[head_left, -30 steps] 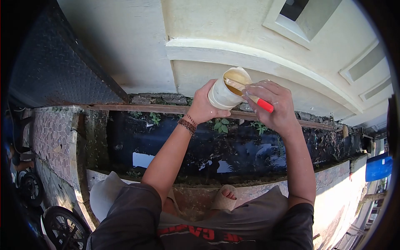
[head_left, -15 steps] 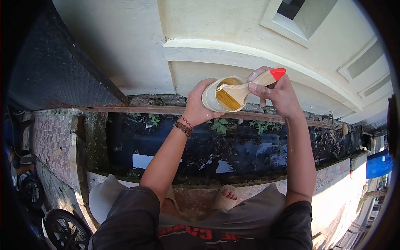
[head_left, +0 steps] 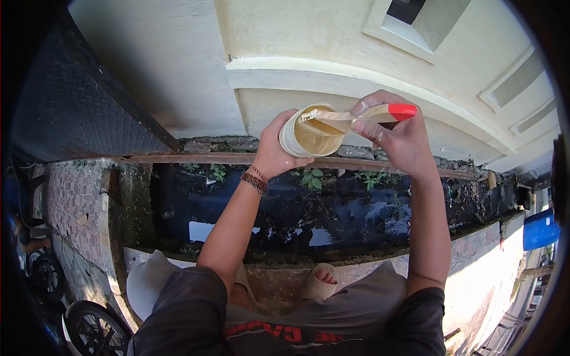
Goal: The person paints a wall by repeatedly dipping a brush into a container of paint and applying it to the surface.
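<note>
My left hand [head_left: 274, 145] is wrapped round a pale cup [head_left: 289, 137], which tilts so that its yellowish inside shows. Between the thumb and fingers of my right hand [head_left: 395, 132] is a paintbrush [head_left: 371, 114] with a wooden handle and a red end. The brush head lies across the mouth of the cup, its bristles partly inside and whitish paint at its upper edge. White specks mark my right fingers.
A cream wall [head_left: 297, 29] with recessed openings rises ahead. Below it a ditch of dark water [head_left: 267, 207] runs across, with a rusty rail [head_left: 208, 158] along it. A dark metal panel [head_left: 89, 89] stands left, a blue barrel [head_left: 541, 230] right, and a wheel [head_left: 98, 329] lower left.
The brush has turned so its broad face no longer shows flat, and its handle is more level. The cup and my left hand have shifted slightly left.
</note>
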{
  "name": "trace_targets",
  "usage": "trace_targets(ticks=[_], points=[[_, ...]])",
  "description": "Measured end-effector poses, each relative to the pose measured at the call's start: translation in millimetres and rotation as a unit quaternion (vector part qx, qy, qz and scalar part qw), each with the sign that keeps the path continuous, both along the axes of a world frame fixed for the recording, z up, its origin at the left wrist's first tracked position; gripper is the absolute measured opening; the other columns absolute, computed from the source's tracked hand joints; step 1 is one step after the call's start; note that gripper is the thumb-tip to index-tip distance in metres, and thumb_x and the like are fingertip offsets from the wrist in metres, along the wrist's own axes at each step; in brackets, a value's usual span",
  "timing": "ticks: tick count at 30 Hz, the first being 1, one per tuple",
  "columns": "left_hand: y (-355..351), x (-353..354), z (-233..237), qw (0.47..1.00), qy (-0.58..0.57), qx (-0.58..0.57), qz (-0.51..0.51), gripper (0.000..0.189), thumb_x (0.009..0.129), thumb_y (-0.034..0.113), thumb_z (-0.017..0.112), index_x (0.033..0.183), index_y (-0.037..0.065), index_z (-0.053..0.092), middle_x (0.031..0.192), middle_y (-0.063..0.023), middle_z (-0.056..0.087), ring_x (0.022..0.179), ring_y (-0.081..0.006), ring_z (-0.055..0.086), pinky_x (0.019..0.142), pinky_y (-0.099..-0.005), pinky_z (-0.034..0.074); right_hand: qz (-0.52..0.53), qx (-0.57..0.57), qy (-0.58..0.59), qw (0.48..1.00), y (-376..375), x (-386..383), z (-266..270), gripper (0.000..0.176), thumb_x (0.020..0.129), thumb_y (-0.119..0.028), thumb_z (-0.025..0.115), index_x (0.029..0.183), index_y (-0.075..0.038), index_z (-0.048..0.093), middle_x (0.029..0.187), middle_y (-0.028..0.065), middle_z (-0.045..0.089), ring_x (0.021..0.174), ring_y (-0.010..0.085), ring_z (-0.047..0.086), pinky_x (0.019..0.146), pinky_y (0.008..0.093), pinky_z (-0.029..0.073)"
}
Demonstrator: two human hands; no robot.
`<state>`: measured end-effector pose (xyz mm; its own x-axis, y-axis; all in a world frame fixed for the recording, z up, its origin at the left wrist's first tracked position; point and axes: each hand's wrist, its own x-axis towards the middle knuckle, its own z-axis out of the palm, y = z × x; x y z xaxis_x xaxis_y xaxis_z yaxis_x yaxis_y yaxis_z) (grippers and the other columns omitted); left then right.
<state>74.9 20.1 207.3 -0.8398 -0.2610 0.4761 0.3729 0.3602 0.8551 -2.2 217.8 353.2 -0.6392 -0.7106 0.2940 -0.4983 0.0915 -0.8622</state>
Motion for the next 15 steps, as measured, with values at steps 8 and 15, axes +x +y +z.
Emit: trace_targets(ticks=[8, 15], points=[[-7, -3, -2, 0.992, -0.031, 0.093, -0.073, 0.090, 0.050, 0.012, 0.093, 0.128, 0.003, 0.048, 0.120, -0.0082, 0.061, 0.112, -0.0171, 0.058, 0.098, -0.0338, 0.046, 0.069, -0.001, 0.346, 0.936, -7, 9, -15, 0.037, 0.060, 0.008, 0.066, 0.094, -0.006, 0.068, 0.099, 0.0111, 0.068, 0.091, 0.0309, 0.066, 0.077, 0.0363, 0.055], [-5, -5, -1, 0.987, -0.046, 0.125, -0.089, 0.092, 0.050, 0.011, 0.093, 0.130, 0.002, 0.047, 0.121, -0.0074, 0.061, 0.113, -0.0169, 0.057, 0.099, -0.0331, 0.045, 0.039, -0.019, 0.410, 0.911, -8, 3, -25, 0.041, 0.055, 0.001, 0.071, 0.095, -0.009, 0.068, 0.102, 0.0104, 0.067, 0.091, 0.0303, 0.066, 0.075, 0.0376, 0.056]])
